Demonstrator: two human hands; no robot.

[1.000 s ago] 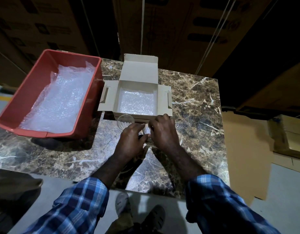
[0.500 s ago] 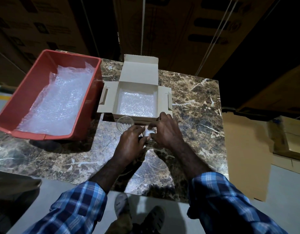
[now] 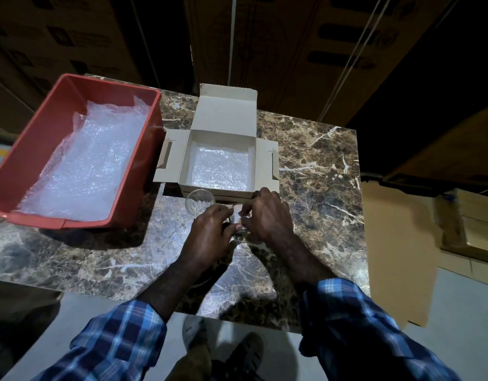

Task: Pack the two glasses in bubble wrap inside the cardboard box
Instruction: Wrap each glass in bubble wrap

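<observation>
My left hand [image 3: 210,229] and right hand [image 3: 265,215] meet over the marble table [image 3: 319,188], just in front of the open cardboard box [image 3: 221,160]. Fingers of both hands are curled and pinch a small glass [image 3: 236,220] between them, mostly hidden by my knuckles; only a pale bit of it shows in the gap betw. the two hands. I can't tell whether bubble wrap is round it yet. Under my wrists a clear sheet of bubble wrap [image 3: 243,270] lies flat on the table, nearer me than the box, hard to make out vs. the marble pattern.

The 2nd glass [image 3: 200,200] stands upright just in front of the box's near-left corner, touching or nearly touching my left fingers; can't say which. It's clear w/ cut ribs on its side.

The box sits w/ its lid flap up at the back and side flaps spread left & right. A square of bubble wrap lining [image 3: 221,167] covers its floor. No glass is inside it.

Left of the box, just beside its left flap, a red plastic bin [image 3: 26,160] holds a loose pile of bubble wrap sheets [image 3: 86,166]. Right of the box, past the table edge, a flat sheet of cardboard [image 3: 396,243] leans by the table. Behind the box, large dark cartons [image 3: 292,37] are stacked. My blue plaid sleeves [image 3: 113,345] fill the bottom of the view.
</observation>
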